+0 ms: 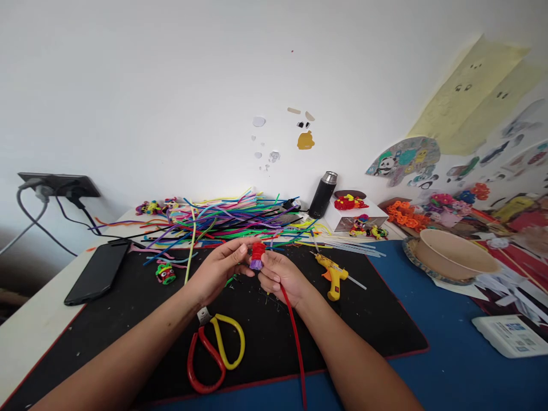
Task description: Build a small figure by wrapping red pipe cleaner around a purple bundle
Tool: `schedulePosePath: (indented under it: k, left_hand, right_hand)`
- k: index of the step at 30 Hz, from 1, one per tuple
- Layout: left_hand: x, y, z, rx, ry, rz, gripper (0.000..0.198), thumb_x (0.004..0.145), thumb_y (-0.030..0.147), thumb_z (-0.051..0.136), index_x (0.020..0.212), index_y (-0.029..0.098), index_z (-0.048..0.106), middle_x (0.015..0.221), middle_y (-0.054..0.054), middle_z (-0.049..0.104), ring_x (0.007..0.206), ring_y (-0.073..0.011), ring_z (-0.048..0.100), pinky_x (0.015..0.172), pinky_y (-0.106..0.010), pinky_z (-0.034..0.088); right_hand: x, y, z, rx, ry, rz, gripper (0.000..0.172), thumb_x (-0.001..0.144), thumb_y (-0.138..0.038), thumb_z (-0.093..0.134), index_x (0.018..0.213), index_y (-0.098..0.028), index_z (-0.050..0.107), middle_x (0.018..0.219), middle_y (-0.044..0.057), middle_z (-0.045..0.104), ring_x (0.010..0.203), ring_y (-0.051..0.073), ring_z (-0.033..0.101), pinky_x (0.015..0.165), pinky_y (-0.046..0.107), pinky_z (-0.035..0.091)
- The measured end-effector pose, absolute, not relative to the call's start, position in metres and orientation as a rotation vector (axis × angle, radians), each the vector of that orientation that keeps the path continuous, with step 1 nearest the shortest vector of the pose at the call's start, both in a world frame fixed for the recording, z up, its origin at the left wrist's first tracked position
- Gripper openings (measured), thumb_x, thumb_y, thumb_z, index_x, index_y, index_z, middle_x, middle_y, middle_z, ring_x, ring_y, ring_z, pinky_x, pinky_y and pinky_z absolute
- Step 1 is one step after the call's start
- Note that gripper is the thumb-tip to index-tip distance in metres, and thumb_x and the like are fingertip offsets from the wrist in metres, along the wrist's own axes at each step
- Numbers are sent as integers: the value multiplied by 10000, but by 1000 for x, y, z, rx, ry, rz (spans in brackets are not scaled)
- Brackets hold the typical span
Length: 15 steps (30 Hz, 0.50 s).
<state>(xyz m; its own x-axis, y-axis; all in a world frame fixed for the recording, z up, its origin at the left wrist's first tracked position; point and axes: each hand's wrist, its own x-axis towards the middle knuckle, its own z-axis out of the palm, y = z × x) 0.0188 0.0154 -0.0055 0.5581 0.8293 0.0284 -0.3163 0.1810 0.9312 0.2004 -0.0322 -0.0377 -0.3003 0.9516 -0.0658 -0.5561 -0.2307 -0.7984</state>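
Between my hands is a small upright roll of wound pipe cleaner [258, 251], red above and purple at its lower end. My right hand [282, 278] grips its right side with thumb and curled fingers. From that hand a long red pipe cleaner [294, 334] trails down past the mat's front edge. My left hand [225, 264] is closed against the roll's left side, its index finger reaching along the top; its exact contact is partly hidden. Below the left wrist lie scissors [216, 351] with one red and one yellow handle.
A yellow glue gun [331, 275] lies right on the black mat [368, 325]. A phone [97, 273] and a small pipe-cleaner figure [165, 274] sit left. Behind are piled pipe cleaners [231, 217], a black flask [323, 195] and a white box [338, 221]; a bowl [456, 254] stands right.
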Motion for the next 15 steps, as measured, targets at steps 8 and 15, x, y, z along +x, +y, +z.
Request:
schedulePosePath:
  k: [8,15]
  left_hand:
    - [7,16,20,1350,594,752,361,864,319,840,1209,217,802,1112,-110,774,856,-210,713,649,-250,597]
    - [12,8,21,1326,678,717,412,809,303,867,1207,240,778,1155,-95,742,971,-232,696,685,-264,621]
  right_hand:
    - [200,-32,-34,-742,-889,1696,459,810,-542,884,860,-168,622,435,-151,350,361,43,251,430,229,149]
    - [198,-31,-37,-790,-895,1651,475,770,-534,909,828,-186,592,436,-144,383,345,43,293,418,228,139]
